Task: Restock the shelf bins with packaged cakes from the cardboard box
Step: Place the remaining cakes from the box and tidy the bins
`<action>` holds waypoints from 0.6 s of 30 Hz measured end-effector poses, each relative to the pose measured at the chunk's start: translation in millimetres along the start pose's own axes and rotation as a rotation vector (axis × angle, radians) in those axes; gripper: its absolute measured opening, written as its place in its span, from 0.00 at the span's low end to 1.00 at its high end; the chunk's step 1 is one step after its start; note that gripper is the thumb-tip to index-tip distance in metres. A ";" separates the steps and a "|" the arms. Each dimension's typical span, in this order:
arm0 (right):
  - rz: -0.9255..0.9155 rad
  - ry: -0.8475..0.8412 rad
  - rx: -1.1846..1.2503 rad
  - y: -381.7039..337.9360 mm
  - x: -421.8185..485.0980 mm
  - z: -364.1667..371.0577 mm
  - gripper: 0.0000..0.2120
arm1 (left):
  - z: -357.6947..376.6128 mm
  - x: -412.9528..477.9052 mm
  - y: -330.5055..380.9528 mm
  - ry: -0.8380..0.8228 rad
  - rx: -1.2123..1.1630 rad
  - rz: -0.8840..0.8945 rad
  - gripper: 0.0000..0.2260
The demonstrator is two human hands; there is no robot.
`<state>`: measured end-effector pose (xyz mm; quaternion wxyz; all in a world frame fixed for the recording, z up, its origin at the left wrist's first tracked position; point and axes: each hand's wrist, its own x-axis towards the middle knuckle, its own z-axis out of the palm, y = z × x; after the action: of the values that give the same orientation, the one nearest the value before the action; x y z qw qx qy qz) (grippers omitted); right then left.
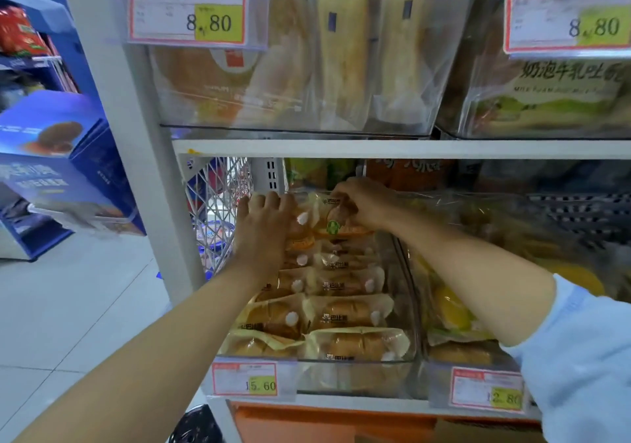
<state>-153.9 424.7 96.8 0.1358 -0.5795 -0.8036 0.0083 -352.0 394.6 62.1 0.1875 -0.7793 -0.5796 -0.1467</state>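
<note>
The person wears a pale blue sleeve [587, 357] on the right arm; it ends near the elbow. The left forearm is uncovered. The left hand [263, 234] and right hand [363, 203] are bare.

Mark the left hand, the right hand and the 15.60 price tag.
left hand [263, 229]: head view, back of the hand.
right hand [360, 200]: head view, knuckles, pinching a packaged cake [336, 226].
15.60 price tag [244, 379]: head view, tag's middle.
</note>
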 end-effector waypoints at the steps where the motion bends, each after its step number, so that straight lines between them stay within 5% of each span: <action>1: 0.010 0.000 0.016 0.9 0.1 1.5 0.22 | -2.2 2.2 0.9 -0.037 0.014 -0.015 0.25; 11: -0.114 0.172 -0.206 10.0 -0.5 9.5 0.26 | 0.3 6.6 2.6 -0.154 0.150 -0.015 0.30; 18: -0.028 0.048 -0.122 19.8 5.6 14.7 0.31 | 8.3 10.8 -3.6 -0.193 0.123 0.038 0.32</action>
<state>-140.5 438.6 80.5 0.1196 -0.5753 -0.8072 -0.0568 -352.2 408.5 60.0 0.1811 -0.7875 -0.5883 -0.0313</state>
